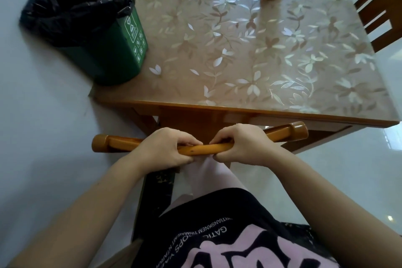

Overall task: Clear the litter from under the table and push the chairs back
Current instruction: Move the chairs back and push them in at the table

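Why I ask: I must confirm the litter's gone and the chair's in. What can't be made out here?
Head view.
The floor under the table: hidden by its top.
Seat and legs of the chair: hidden by table, left hand, right hand and body; only its rail shows.
The second chair: cut off by the right edge.
Inside of the bin: lost in the dark bag.

Black T-shirt (217, 213) printed with pink graphic (243, 252) and white lettering (195, 234).
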A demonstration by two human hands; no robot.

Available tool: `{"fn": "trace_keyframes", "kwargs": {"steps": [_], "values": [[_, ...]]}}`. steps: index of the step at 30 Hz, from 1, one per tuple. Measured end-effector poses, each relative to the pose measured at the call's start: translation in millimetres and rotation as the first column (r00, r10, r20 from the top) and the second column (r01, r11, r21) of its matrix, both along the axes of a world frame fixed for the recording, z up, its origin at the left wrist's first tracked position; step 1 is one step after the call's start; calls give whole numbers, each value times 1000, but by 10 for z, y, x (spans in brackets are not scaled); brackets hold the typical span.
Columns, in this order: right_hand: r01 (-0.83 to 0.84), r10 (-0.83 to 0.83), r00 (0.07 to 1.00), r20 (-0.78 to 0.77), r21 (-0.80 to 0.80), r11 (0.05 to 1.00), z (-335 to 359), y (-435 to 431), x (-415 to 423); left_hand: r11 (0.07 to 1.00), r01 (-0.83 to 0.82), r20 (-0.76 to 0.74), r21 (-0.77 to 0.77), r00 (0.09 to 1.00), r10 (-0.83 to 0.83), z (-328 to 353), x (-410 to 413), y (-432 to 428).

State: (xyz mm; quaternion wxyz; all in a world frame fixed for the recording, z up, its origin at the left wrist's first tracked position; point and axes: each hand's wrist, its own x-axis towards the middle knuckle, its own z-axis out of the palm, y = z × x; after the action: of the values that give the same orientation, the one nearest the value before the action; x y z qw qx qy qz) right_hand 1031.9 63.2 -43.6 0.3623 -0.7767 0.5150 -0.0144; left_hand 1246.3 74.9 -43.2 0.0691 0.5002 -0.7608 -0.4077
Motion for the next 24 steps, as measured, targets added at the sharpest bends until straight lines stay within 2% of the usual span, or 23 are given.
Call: {"fn": "trace_keyframes", "kwargs": {"steps": [7,11,16,20,24], "values": [[44,-40,997,62,-69,997,-33,-126,321,999,-29,27,26,999,28,49,301,-220],[58,-53,994,90,-52,997,-23,-245,399,999,-35,15,24,999,35,72,375,-343],[42,-42,997,70,10,999,-12,-268,464,1000,-1,24,25,1000,0,25,464,-353],[3,-22,994,108,172,985,24,-323,514,1000,19,22,8,1000,-19,14,485,-367],[17,-20,999,36,82,996,47,-292,520,997,82,37,-12,996,-82,32,499,-383]]}}
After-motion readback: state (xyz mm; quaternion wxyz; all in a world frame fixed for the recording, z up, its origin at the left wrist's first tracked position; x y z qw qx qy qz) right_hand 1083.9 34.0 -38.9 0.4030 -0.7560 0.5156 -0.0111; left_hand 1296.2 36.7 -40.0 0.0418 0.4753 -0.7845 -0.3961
